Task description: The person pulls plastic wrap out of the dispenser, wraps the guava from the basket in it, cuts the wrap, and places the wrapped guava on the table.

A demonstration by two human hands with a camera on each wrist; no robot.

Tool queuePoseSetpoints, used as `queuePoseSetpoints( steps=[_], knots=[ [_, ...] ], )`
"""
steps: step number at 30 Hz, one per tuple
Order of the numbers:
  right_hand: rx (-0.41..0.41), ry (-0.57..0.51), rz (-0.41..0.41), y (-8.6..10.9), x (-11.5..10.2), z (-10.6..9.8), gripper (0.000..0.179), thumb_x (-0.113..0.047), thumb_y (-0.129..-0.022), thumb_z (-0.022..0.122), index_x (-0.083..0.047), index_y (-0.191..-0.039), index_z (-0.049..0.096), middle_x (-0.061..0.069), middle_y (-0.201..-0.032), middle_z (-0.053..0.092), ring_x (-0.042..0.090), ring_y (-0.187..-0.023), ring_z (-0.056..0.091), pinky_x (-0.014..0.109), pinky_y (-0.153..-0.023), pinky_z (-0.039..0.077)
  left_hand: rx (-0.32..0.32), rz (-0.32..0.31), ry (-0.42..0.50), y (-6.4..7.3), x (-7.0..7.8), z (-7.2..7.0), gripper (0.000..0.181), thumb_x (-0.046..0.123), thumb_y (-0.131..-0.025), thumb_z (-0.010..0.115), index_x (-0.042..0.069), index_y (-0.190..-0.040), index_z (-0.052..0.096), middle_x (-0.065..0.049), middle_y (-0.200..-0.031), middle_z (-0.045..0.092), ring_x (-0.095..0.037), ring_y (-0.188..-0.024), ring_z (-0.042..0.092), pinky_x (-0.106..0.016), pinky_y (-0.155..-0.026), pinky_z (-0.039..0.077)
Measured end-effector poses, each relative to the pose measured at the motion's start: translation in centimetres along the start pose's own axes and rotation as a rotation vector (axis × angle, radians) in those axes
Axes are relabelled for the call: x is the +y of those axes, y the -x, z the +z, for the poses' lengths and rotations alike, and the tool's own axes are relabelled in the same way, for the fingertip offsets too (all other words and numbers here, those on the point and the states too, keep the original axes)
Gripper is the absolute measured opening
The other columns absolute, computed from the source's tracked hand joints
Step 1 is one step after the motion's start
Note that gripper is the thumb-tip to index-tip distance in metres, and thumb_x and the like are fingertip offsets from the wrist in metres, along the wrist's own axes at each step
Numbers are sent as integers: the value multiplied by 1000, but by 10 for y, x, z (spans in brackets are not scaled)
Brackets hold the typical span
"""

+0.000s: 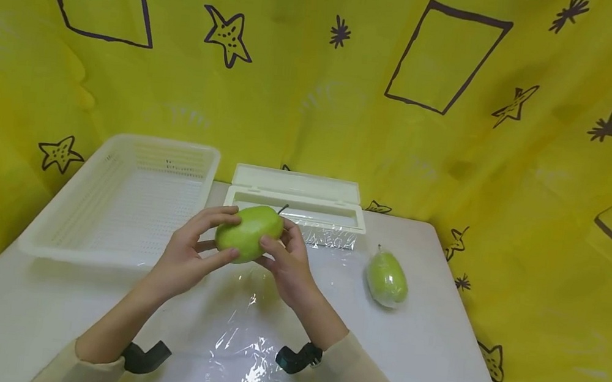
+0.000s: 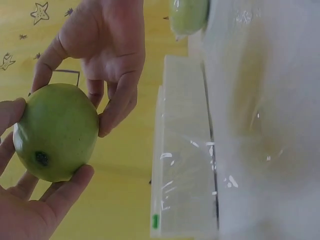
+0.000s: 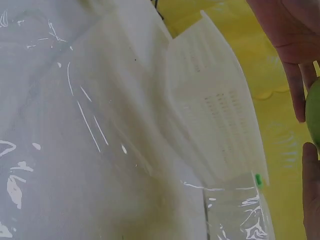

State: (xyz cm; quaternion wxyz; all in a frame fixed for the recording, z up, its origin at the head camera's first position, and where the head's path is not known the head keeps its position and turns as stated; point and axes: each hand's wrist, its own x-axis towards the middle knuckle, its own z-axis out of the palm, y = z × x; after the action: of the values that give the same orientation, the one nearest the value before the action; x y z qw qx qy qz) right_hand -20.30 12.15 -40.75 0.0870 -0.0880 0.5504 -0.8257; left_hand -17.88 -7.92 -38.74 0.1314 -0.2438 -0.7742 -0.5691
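Observation:
A green pear with a dark stem is held up over the table between both hands. My left hand grips its left side, thumb below and fingers along the top. On the other side my right hand holds it, the thumb lying across the front. The left wrist view shows the pear's dark blossom end. Beneath the hands a sheet of cling film lies spread on the table, running out of a white film dispenser whose lid stands up. Right of it lies a second pear, wrapped in film.
A white perforated plastic basket stands at the back left of the white table. Close behind the table hangs a yellow curtain with drawn stars and frames. Dark wrist mounts sit at both cuffs.

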Motion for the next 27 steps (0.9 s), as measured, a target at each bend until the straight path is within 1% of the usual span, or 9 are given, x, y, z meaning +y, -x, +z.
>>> queuePoseSetpoints(
  steps=[4, 7, 10, 14, 17, 19, 23, 27],
  knots=[
    [-32, 29, -20, 4, -2, -9, 58, -10, -87, 65, -9, -139, 38, 14, -137, 44, 25, -113, 60, 43, -94, 55, 9, 1, 28, 1, -1, 6, 45, 3, -83, 79, 14, -124, 64, -5, -143, 54, -21, -133, 49, -35, -86, 58],
    [-59, 71, -35, 8, -6, -20, 61, -10, -88, 66, -8, -141, 36, 15, -138, 45, 23, -114, 59, 39, -95, 55, -14, 12, 41, 1, -3, 11, 45, 3, -84, 79, 15, -124, 64, -4, -142, 54, -22, -133, 48, -35, -86, 58],
    [-84, 119, -32, 11, -9, -34, 61, -11, -89, 66, -4, -142, 37, 14, -136, 48, 21, -113, 59, 35, -92, 56, -61, 28, 59, 4, -6, 16, 44, 3, -84, 78, 15, -125, 64, -6, -142, 54, -23, -133, 49, -36, -86, 58],
    [-140, 182, 9, 17, -12, -56, 58, -8, -90, 65, 2, -141, 39, 10, -128, 50, 20, -109, 60, 33, -88, 56, -133, 66, 82, 8, -10, 22, 43, 4, -85, 78, 15, -124, 65, -12, -141, 54, -28, -130, 52, -37, -86, 58],
    [-181, 247, 28, 22, -13, -69, 55, -7, -88, 70, 3, -136, 45, 8, -124, 53, 20, -108, 62, 31, -87, 57, -183, 98, 79, 10, -12, 25, 42, 5, -85, 78, 15, -123, 65, -13, -140, 56, -29, -128, 54, -38, -85, 58],
    [-197, 280, 27, 26, -15, -76, 53, -9, -86, 75, 4, -131, 48, 7, -122, 54, 20, -107, 64, 30, -86, 57, -217, 108, 72, 10, -13, 27, 42, 6, -85, 77, 17, -123, 64, -11, -140, 56, -29, -128, 54, -38, -85, 58],
    [-217, 316, 11, 33, -19, -86, 56, -12, -83, 80, 7, -126, 50, 6, -119, 55, 20, -102, 66, 29, -83, 58, -272, 100, 71, 10, -15, 33, 40, 12, -86, 78, 19, -123, 64, -7, -140, 55, -29, -128, 54, -39, -87, 58],
    [-232, 370, 19, 40, -22, -94, 55, -9, -82, 80, 7, -125, 48, 5, -121, 55, 21, -103, 64, 29, -83, 58, -314, 69, 54, 9, -17, 43, 41, 22, -83, 83, 22, -120, 65, -5, -140, 54, -28, -129, 52, -41, -91, 56]
  ],
)
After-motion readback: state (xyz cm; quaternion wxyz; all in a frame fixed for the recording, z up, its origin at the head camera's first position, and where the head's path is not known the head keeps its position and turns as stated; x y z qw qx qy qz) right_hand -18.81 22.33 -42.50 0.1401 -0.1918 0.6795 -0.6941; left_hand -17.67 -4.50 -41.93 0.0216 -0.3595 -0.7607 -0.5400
